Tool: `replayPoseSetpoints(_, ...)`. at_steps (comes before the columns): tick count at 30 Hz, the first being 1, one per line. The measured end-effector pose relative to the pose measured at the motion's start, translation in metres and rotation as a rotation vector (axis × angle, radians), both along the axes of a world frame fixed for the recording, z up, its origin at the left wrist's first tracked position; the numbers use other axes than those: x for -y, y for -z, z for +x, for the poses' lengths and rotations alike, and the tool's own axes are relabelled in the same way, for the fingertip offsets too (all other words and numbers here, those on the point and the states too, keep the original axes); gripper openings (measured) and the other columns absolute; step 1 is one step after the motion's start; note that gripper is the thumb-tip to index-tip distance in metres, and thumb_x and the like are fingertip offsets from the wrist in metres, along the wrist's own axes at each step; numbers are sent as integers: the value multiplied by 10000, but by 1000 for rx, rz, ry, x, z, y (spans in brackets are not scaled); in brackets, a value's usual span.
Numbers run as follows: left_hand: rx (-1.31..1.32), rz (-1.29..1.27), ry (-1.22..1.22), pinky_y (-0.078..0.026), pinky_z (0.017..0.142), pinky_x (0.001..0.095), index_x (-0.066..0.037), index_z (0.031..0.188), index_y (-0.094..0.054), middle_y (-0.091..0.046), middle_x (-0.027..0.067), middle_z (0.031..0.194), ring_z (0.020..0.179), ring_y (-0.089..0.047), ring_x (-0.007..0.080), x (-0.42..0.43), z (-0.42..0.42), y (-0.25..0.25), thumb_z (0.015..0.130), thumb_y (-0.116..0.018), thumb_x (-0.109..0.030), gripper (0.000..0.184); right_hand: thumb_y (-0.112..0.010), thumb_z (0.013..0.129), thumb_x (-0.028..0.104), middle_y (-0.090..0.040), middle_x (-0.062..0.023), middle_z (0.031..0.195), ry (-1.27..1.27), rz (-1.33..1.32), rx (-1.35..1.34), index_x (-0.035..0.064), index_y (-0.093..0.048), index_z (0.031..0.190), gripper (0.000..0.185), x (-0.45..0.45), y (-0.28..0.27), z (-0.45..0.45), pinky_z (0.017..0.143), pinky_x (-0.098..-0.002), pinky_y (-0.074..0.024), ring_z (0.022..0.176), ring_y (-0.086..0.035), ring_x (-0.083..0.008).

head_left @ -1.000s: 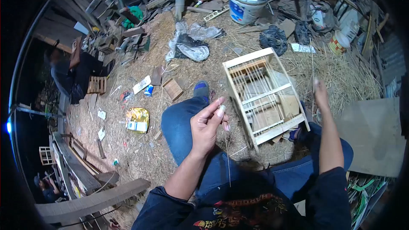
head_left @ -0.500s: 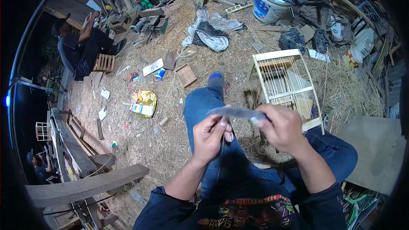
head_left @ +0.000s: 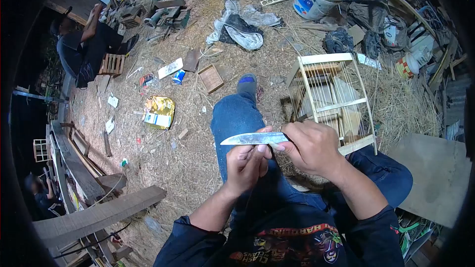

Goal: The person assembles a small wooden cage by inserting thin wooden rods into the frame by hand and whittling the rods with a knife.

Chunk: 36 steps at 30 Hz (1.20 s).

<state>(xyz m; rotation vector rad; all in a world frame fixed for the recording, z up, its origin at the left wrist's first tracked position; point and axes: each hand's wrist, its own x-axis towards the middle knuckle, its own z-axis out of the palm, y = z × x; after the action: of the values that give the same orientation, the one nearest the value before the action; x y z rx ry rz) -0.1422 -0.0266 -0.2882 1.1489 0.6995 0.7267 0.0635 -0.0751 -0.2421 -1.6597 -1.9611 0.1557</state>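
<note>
My right hand is wrapped round the handle end of a knife, over my bent leg. The pale blade is level and points left. Just under the blade, my left hand is closed, its thumb and fingertips up against the lower edge of the metal. Whatever those left fingers pinch is hidden by the blade and the fingers. Close behind my right hand stands a wooden cage with thin upright bars.
A small wooden tray, a gold packet and a blue can lie on the shaving-strewn ground. A white bucket stands at the back. A curved plank juts in at lower left. Another person sits at upper left.
The knife blade, blurred before, now shows sharply and reaches further left. My right hand has shifted slightly left, close to my left hand. The whole view has turned a little.
</note>
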Motion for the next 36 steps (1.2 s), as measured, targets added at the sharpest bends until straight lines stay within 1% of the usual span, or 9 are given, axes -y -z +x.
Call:
replayPoseSetpoints(4, 42, 0, 4, -370, 466, 220, 103, 1475, -521, -587, 13, 724, 517, -464, 54, -1, 3, 3, 1141, -475, -110, 399, -694, 967, 379, -660, -82, 751, 3, -15, -2, 116, -622, 930, 276, -2, 3, 0, 552, -423, -530, 657, -677, -287)
replayPoseSetpoints(13, -60, -31, -30, -380, 413, 237, 106, 1500, -503, -571, 30, 668, 463, -457, 71, -3, 3, 1, 1116, -496, -81, 426, -696, 966, 359, -679, -86, 761, -2, -38, -16, 117, -623, 956, 253, -2, 8, -1, 561, -426, -538, 685, -700, -294)
replayPoseSetpoints(16, -18, -84, -20, -379, 406, 236, 106, 1515, -482, -575, 33, 659, 456, -458, 73, -4, 3, 5, 1111, -495, -73, 442, -695, 968, 355, -686, -89, 769, 5, -55, -28, 117, -623, 957, 249, -3, 9, -1, 568, -434, -541, 688, -702, -299)
replayPoseSetpoints(18, 5, -162, -40, -378, 403, 236, 107, 1529, -461, -560, 23, 641, 449, -449, 73, -5, 4, 9, 1113, -493, -78, 457, -694, 969, 352, -687, -90, 769, 6, -57, -34, 117, -624, 958, 246, -4, 11, -1, 571, -437, -542, 691, -705, -301)
replayPoseSetpoints(21, 16, -189, -47, -378, 402, 235, 104, 1541, -445, -547, 14, 632, 443, -440, 71, -6, 6, 10, 1114, -491, -88, 470, -690, 974, 348, -691, -92, 771, 4, -62, -43, 118, -626, 962, 239, -7, 17, -1, 575, -438, -545, 701, -710, -303)
replayPoseSetpoints(31, 38, -218, -16, -378, 406, 234, 111, 1537, -451, -547, 0, 634, 445, -425, 63, -18, 5, 22, 1116, -510, -123, 485, -657, 997, 347, -708, -86, 766, -3, -106, -50, 123, -651, 957, 228, -19, 28, 2, 560, -436, -544, 688, -717, -304)
replayPoseSetpoints(36, 57, -222, -23, -389, 411, 236, 111, 1517, -483, -561, -3, 638, 461, -452, 59, -20, 6, 26, 1114, -523, -130, 472, -663, 990, 338, -706, -88, 766, 4, -102, -52, 127, -653, 968, 212, -22, 31, 3, 551, -436, -537, 683, -714, -307)
